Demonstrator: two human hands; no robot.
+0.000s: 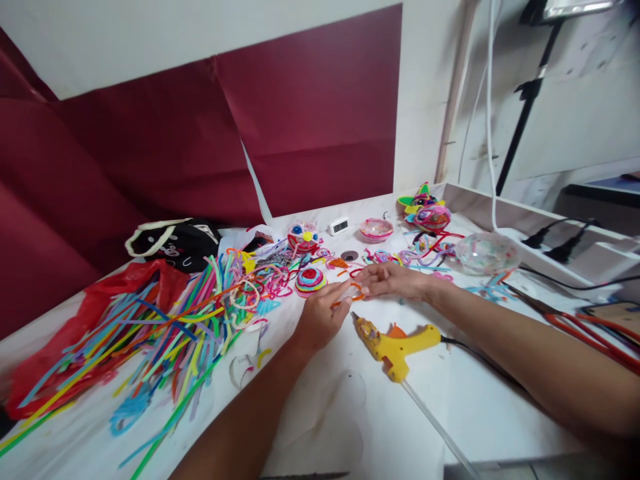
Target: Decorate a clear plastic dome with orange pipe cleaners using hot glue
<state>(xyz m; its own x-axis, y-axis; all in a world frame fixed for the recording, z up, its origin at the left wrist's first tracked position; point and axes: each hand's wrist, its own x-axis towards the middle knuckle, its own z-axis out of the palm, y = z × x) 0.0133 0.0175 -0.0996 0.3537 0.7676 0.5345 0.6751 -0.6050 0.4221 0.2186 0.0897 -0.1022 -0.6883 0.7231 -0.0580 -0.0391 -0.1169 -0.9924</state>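
The person's bare left forearm (245,413) slants up from the bottom centre-left of the frame, ending in a left hand (323,317) near the centre, back upward, fingers curled and thumb drawn in. The bare right forearm (520,357) enters from the lower right edge and reaches leftward; its right hand (393,280) bends inward, fingertips pointing toward the left hand's, just apart.

Creased maroon sheets (310,107) cover much of the off-white wall (150,33) behind a white table (490,420) — a narrow pale gap showing between them — while farther right stand a wall pipe (454,100) and a slanting black stand (520,133), with light flooring (555,471) visible below.
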